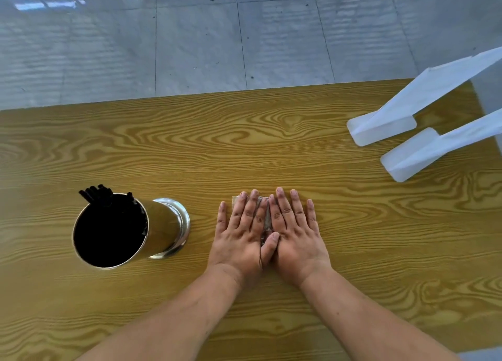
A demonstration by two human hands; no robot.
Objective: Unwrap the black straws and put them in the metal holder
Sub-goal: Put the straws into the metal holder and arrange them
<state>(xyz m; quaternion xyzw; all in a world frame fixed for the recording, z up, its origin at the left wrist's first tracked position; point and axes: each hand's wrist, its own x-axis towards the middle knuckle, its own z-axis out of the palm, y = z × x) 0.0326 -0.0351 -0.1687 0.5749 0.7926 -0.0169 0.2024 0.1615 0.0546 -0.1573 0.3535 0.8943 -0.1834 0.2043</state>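
Observation:
A shiny metal holder (163, 225) stands on the wooden table (271, 148) at the left, with several black straws (95, 193) poking up at its far rim. My left hand (240, 233) and my right hand (294, 235) lie flat, side by side, palms down, to the right of the holder. They press on a clear plastic wrapper (264, 214) that shows only between the fingers and at the fingertips. The left thumb overlaps the right hand. No loose straws are visible under the hands.
Two white plastic legs of a stand (407, 127) rest on the table's far right corner. Beyond the table's far edge lies a grey tiled floor (190, 48).

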